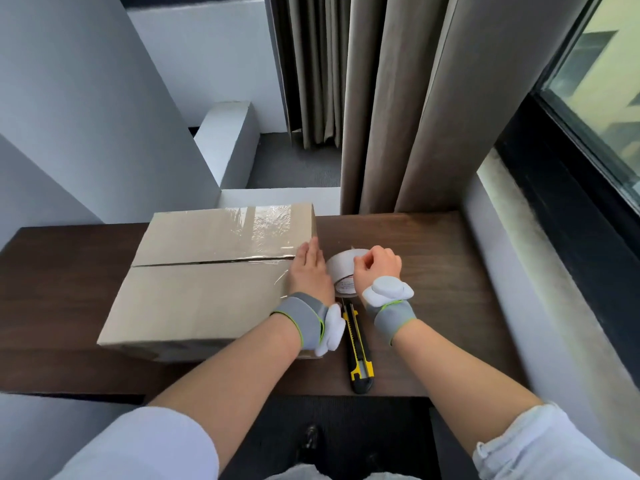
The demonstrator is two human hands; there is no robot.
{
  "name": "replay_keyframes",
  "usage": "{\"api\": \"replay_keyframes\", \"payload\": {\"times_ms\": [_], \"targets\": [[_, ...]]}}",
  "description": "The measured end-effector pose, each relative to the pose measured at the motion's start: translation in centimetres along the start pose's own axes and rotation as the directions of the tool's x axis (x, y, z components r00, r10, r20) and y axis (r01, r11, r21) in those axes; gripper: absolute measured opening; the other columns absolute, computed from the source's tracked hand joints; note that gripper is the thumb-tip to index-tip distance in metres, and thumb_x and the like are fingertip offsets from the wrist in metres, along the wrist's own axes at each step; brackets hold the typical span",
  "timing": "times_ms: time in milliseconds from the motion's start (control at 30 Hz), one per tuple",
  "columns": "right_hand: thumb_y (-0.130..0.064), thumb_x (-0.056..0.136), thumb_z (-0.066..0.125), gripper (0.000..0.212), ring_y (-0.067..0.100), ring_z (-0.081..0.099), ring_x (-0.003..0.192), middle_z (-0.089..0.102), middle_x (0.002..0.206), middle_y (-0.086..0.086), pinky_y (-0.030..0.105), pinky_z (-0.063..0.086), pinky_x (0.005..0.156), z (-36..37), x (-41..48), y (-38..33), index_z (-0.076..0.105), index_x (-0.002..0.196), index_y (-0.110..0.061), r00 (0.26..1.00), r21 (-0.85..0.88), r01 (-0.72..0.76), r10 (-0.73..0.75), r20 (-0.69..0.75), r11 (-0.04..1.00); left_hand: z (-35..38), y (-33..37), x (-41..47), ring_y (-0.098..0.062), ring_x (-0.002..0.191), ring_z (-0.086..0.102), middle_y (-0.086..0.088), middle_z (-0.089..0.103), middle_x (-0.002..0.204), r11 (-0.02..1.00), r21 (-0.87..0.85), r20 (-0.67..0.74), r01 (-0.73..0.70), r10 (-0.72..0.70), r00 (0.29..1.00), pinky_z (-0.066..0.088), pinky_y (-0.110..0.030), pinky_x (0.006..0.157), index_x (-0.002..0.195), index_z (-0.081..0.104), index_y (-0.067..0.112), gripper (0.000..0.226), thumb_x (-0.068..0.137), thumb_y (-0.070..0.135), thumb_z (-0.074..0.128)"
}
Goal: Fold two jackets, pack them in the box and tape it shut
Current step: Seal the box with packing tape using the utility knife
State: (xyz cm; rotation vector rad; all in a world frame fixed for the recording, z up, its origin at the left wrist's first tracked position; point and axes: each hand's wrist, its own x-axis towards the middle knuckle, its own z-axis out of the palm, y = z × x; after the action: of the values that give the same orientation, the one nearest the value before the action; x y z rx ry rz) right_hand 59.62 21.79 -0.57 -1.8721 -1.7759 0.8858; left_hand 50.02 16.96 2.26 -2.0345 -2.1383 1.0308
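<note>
Sleeves (138,445) frame a knife (360,348) lying beside the closed box (214,289) on the table (450,271). Left hand (310,268) lies flat on the box's right edge; right hand (377,268) grips the tape roll (341,277). Risk: a skewed pull may wrinkle the strip or miss the seam.

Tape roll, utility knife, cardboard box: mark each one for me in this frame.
tape roll (341,271), head view, white outer face of the roll
utility knife (356,344), head view, middle of the yellow-and-black handle
cardboard box (194,299), head view, near top flap
</note>
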Motion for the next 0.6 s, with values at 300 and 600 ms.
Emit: {"api": "replay_keyframes", "payload": {"times_ms": [300,600], "targets": [[-0.025,0.088,0.057,0.018,0.027,0.047,0.110,0.053,0.114,0.006,0.031,0.042,0.085,-2.2,-0.4,-2.7,0.065,0.084,-0.010,0.992,0.129,0.062,-0.046,-0.118,0.990,-0.9,-1.3,0.9,-0.024,0.147,-0.009,-0.006,0.024,0.155,0.949,-0.198,0.026,-0.246,0.256,0.966,-0.006,-0.044,0.119,0.142,0.040,0.020,0.051,0.095,0.040,0.040],[-0.026,0.084,0.055,0.015,0.030,0.055,0.101,0.039,0.071,-0.013,0.041,0.050,0.085,-2.9,-2.8,-11.9,0.057,0.069,-0.021,0.979,0.207,0.117,-0.077,-0.190,0.971,0.4,-10.1,-0.1,-0.028,0.093,0.060,-0.015,0.068,0.102,-0.103,-0.982,-0.103,-0.159,-0.415,0.904,0.045,-0.028,0.079,0.076,0.064,0.009,0.017,0.083,-0.001,0.052]]}}
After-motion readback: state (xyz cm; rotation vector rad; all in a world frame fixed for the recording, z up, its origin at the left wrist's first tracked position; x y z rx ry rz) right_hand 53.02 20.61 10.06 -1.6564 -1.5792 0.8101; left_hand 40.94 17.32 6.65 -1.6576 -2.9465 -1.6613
